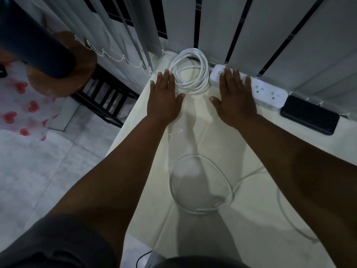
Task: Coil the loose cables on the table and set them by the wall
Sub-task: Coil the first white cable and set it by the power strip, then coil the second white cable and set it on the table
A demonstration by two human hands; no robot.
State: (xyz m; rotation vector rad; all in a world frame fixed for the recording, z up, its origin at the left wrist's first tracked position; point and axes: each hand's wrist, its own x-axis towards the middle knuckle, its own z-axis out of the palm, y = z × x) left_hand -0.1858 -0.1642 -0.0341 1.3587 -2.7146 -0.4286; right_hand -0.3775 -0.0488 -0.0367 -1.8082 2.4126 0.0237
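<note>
Looking about half done: one coil (190, 71) sits by the blinds (270, 35) at the table's (241, 238) far edge. Left hand (164, 99) and right hand (234, 99) are flat, fingers spread, gripping nothing. A thin cable (201, 182) near me is loosely looped, needs coiling.

Single head view, looking steeply down — near the table (193, 132), facing wall
</note>
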